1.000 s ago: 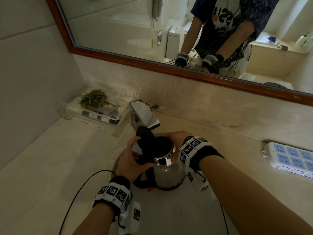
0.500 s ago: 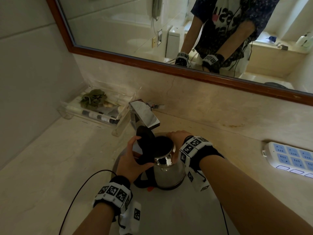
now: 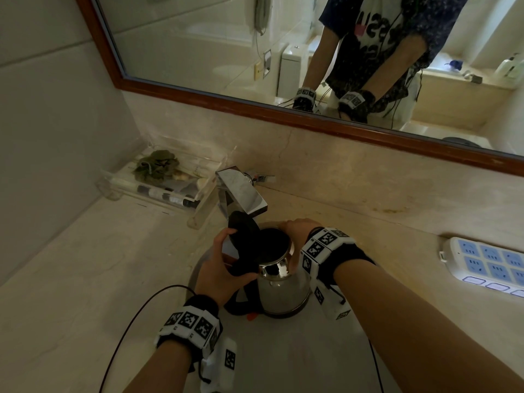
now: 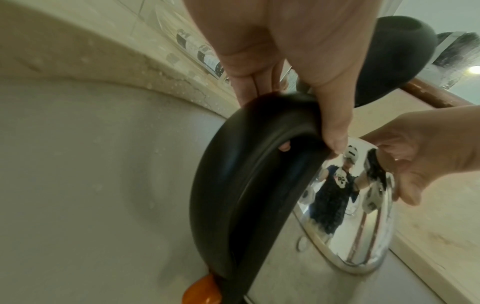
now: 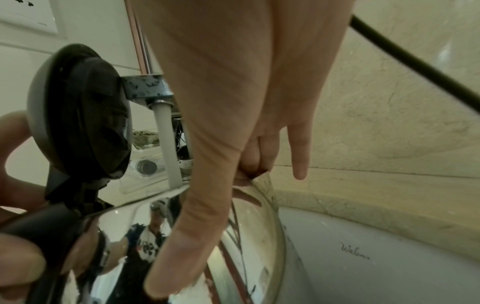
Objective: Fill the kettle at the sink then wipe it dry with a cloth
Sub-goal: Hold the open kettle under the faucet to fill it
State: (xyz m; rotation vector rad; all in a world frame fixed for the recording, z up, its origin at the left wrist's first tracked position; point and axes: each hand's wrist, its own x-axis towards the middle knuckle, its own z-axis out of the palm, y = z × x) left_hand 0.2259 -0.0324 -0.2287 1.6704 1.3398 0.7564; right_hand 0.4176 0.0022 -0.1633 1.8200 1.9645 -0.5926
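A steel kettle (image 3: 283, 290) stands in the white sink (image 3: 283, 358) under the chrome tap (image 3: 241, 191), its black lid (image 3: 243, 234) hinged open. In the right wrist view a stream of water (image 5: 168, 148) falls from the tap (image 5: 145, 86) into the kettle (image 5: 246, 257). My left hand (image 3: 224, 268) grips the black handle (image 4: 254, 174). My right hand (image 3: 297, 228) holds the kettle's far side at the rim, its thumb (image 5: 187, 246) lying down the steel wall and its fingers curled at the spout.
A clear tray (image 3: 198, 211) with small bottles and a green crumpled item (image 3: 157, 165) sits left of the tap. A white and blue power strip (image 3: 487, 265) lies on the counter at the right. A black cable (image 3: 136, 316) loops by my left wrist.
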